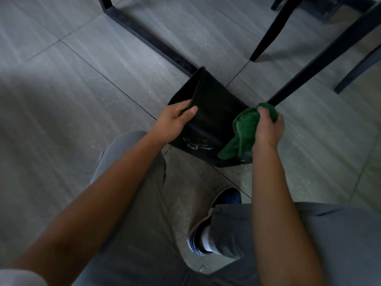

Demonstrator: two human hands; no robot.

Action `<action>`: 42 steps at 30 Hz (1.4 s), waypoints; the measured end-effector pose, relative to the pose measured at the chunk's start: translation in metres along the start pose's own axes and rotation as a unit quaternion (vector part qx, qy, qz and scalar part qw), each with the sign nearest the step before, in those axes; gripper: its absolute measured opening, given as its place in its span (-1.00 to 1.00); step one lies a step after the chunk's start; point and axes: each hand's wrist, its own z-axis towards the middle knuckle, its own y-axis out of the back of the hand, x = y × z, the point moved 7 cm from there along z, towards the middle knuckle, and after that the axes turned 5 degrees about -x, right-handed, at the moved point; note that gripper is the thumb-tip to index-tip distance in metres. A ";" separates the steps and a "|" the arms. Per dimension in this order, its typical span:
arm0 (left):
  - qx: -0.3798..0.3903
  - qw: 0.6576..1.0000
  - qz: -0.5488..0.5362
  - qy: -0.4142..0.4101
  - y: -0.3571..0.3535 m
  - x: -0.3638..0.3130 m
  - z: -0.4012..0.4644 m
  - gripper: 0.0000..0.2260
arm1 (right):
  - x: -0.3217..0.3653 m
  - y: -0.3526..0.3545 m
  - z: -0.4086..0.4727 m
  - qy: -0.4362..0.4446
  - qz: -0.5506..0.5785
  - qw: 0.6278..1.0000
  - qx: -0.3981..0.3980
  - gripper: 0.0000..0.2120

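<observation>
A black flexible mat (212,112) is held above the grey tiled floor, its left side folded upward. White smears and droplets mark its lower part near my knees. My left hand (175,120) grips the folded left edge, thumb on the inner face and fingers behind. My right hand (268,129) clutches a bunched green cloth (243,133) against the mat's right side; part of the cloth hangs down over the mat's lower right corner.
Black chair legs (321,56) and a black table frame bar (148,38) stand on the floor just beyond the mat. My grey-trousered knees (132,213) and a blue and white shoe (208,228) fill the lower view. Speckled dirt lies on the tile between my legs.
</observation>
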 end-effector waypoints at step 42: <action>-0.153 0.928 -0.186 0.283 0.011 0.062 0.010 -0.55 | -0.068 -0.062 -0.081 0.234 -0.188 0.953 0.048 -0.61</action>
